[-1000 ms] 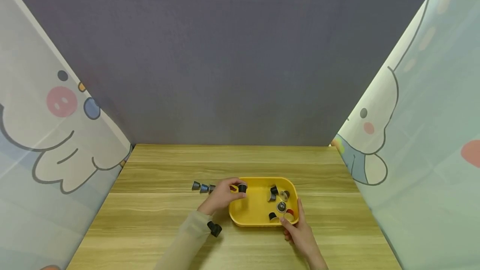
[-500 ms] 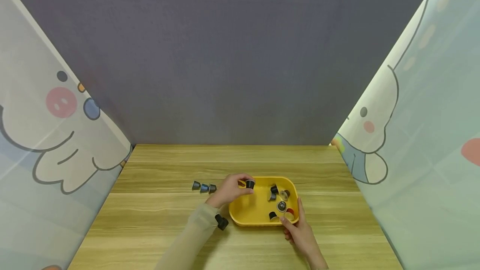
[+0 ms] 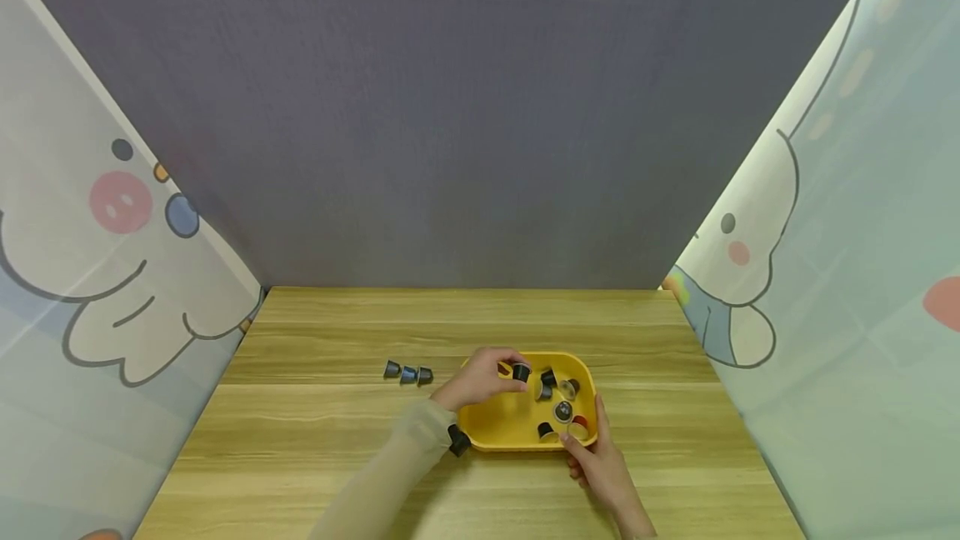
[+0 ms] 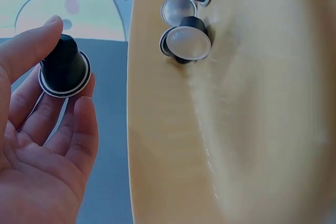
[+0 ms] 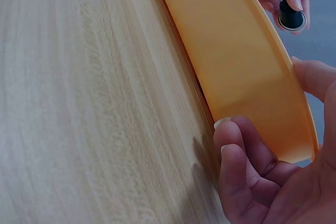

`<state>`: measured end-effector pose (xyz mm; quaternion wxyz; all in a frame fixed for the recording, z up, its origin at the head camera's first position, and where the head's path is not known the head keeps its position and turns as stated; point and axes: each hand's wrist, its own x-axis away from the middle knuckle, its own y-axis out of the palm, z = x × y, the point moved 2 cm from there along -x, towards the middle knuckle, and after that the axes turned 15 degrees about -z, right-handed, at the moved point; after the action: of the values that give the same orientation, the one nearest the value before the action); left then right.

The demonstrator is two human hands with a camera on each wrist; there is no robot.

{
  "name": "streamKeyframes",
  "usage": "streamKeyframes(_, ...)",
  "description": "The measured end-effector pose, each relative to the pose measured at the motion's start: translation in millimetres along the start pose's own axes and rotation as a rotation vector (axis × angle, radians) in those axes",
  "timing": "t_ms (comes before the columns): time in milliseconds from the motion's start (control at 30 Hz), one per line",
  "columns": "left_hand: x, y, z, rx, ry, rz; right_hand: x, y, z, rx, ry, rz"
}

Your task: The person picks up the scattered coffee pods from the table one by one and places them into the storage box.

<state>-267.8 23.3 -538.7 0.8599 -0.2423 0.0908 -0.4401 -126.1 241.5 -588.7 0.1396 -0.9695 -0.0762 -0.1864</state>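
A black coffee capsule (image 3: 521,372) is pinched between the thumb and fingers of my left hand (image 3: 483,375), held above the yellow tray (image 3: 480,446). Up close in the left wrist view, the capsule (image 4: 64,69) has its pale rim towards the fingers and its narrow end under the thumb. My right hand (image 3: 603,469) grips the tray's near right corner, thumb over the rim and fingers along the outer wall. Several capsules lie scattered in the right half of the tray, among them a black one (image 3: 563,412) and a red one (image 3: 580,422).
Three dark and blue capsules, the middle one blue (image 3: 408,375), stand in a row on the wooden table (image 3: 322,423) left of the tray. A grey panel (image 3: 465,148) rises behind the table, with cartoon-printed curtains (image 3: 840,232) at both sides.
My left hand has moved to the right over the tray, carrying the black coffee capsule and uncovering the row of capsules on the table. The right hand and tray stay put.
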Motion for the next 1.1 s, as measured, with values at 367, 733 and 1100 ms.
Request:
streamKeyframes(367, -15.7, 4.6, 21.0, -0.150, 0.004, -0.106, -1.8, 0.7, -0.6, 0.001, 0.000, 0.003)
streamKeyframes(733, -25.6, 1.8, 28.1, -0.206, 0.004, -0.125, -3.4, -0.4, -1.2, -0.003, -0.006, -0.001)
streamKeyframes(1100, -43.6, 7.7, 12.0, -0.259, -0.054, -0.134, -2.6, 0.0, -0.5, -0.006, -0.007, 0.001)
